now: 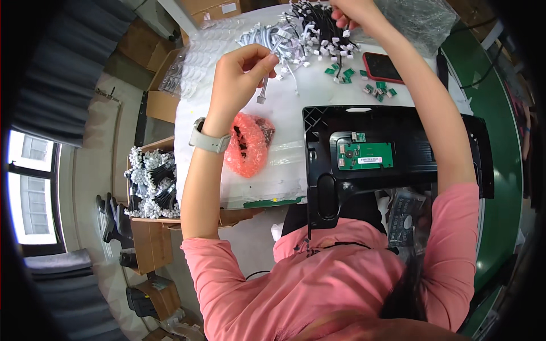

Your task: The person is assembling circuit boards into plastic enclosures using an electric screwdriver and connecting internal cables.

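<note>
My left hand (242,71) pinches a short grey-white cable (265,85) with a white connector at each end, raised over the table. At the top edge, my right hand (351,16) is closed at the pile of black cables (316,25), with its fingertips on a black cable; part of the hand is cut off. Beside that pile lies a bundle of grey-white cables (263,35). In front of me rests a black plastic housing (409,128), with a green circuit board (372,154) set in its recess. Small green boards (380,91) lie scattered near a red-edged phone (382,67).
Pink bubble wrap (245,162) sits on the white table covering (287,133). A cardboard box of black cables with white connectors (152,182) stands at the left. Clear plastic bags (418,23) lie at the far right, and a green surface (495,136) runs along the right.
</note>
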Tool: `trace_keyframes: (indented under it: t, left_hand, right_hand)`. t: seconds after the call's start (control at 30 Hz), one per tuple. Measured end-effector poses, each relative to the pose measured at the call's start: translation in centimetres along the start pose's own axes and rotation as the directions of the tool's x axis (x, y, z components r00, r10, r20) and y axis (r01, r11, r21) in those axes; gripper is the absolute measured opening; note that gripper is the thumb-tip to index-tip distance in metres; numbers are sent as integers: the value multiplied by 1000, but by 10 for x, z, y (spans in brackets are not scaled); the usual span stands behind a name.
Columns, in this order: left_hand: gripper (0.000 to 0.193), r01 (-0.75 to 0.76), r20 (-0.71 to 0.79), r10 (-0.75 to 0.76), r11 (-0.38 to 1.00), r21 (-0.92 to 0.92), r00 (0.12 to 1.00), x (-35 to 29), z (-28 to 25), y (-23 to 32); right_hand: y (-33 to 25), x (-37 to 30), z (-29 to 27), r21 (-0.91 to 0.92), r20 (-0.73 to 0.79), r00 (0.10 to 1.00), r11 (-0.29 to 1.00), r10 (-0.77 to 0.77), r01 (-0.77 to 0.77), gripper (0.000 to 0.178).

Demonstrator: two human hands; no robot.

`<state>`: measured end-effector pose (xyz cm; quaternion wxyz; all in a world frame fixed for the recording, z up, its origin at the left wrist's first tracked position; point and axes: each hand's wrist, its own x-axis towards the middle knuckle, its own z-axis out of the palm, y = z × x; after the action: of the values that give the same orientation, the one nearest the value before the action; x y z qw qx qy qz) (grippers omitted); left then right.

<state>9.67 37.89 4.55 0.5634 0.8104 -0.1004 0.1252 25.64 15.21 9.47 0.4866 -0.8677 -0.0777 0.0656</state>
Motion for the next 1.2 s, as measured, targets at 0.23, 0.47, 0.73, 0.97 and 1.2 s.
trace_keyframes:
  t: [0.23, 0.47, 0.73, 0.97, 1.2]
  left_hand:
    - [13, -95, 197, 84, 994, 51, 977, -18, 24, 31]
    - [14, -249, 235, 210, 956, 153, 949, -38, 62, 51]
    - [11, -648, 225, 658, 516, 560, 719, -56, 108, 57]
    - [11, -628, 557, 323, 563, 537, 765, -69, 96, 27]
    - [5, -656, 663, 102, 314, 686, 742, -63, 108, 28]
  right_hand:
    - [40, -112, 1, 513, 307, 908, 853, -284, 93, 24]
    - [44, -181, 17, -140, -31, 731, 727, -682, 672, 18]
    - [70, -218, 17, -449, -138, 631, 616, -763, 647, 14]
    - [123, -239, -10, -327, 0, 901, 852, -433, 409, 14]
    - [159, -242, -4, -591, -92, 938, 776, -334, 218, 10]
